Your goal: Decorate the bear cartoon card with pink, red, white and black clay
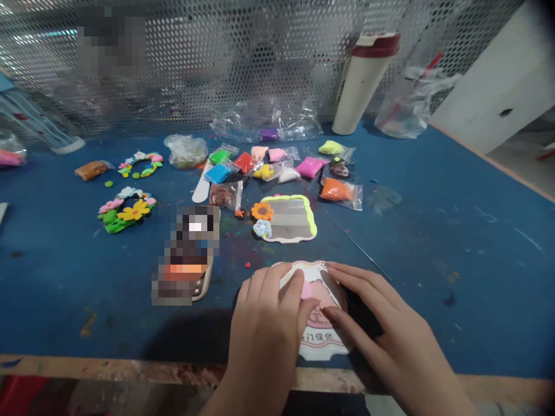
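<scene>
Near edge: both hands [264, 329] [390, 329] rest on one piece, apart at the wrists, fingers flat on top, neither closed in a grip. Under them, a scalloped white-rimmed plaque [323, 344] with dark printed characters lies by the front edge of the blue paint-flecked surface [451, 277]. A soft pink clay lump [307, 290] sits under the left fingers; a smooth peach clay layer [324, 296] spreads beside it, toward the right fingers.

Just beyond, a thin steel needle [355, 242] lies to the right. A pixelated rectangular object [186, 254] in a tan frame lies to the left, detail hidden. Center, one rectangular mirror [288, 219] has a lime-green clay border, with two clay ornaments beside it: one sunflower [262, 211], one blue ring [262, 229].

Left, two clay floral wreaths [126, 211] [139, 164] lie well apart from the mirror. Mid-surface, about fifteen small plastic packets of coloured clay [277, 164] are scattered, beside one white plastic spatula [202, 185].

Far edge: one cream tumbler with a dark red lid [364, 84], crumpled transparent plastic bags [410, 101], and perforated metal mesh [217, 63].
</scene>
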Tool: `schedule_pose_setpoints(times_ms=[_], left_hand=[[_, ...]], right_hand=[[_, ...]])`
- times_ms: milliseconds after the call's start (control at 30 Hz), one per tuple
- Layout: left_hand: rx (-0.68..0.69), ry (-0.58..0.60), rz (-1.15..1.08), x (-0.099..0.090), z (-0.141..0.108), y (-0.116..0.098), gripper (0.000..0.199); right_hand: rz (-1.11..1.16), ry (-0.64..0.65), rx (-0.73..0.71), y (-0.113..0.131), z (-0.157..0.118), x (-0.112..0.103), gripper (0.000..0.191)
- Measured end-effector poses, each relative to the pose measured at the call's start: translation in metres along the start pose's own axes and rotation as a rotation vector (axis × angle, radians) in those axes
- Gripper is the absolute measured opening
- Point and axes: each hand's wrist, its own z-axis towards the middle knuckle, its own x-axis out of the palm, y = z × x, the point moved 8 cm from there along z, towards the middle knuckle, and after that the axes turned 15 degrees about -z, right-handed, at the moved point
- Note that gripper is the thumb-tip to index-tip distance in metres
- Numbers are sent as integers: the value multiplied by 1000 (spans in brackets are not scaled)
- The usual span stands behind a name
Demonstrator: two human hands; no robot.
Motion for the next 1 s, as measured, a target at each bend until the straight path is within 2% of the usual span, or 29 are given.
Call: schedule_pose_setpoints(times_ms=[167,267,467,600,800,1000], left_hand=[[88,13,-84,3,-1,-5,22],[52,69,-110,9,-2,-1,25],[3,109,-151,11,-3,3,49],[-23,118,-163,10,-4,6,57],[-15,104,-146,10,-4,6,47],[115,-15,-70,0,-13,0,62]], right_hand=[[14,-7,-13,0,-1,0,29],[15,-9,-15,1,-2,0,28],[103,35,60,-4,-2,0,31],[169,99,100,-6,-2,1,31],[91,123,-107,11,-1,1,40],[-150,60,-423,32,-8,3,50]])
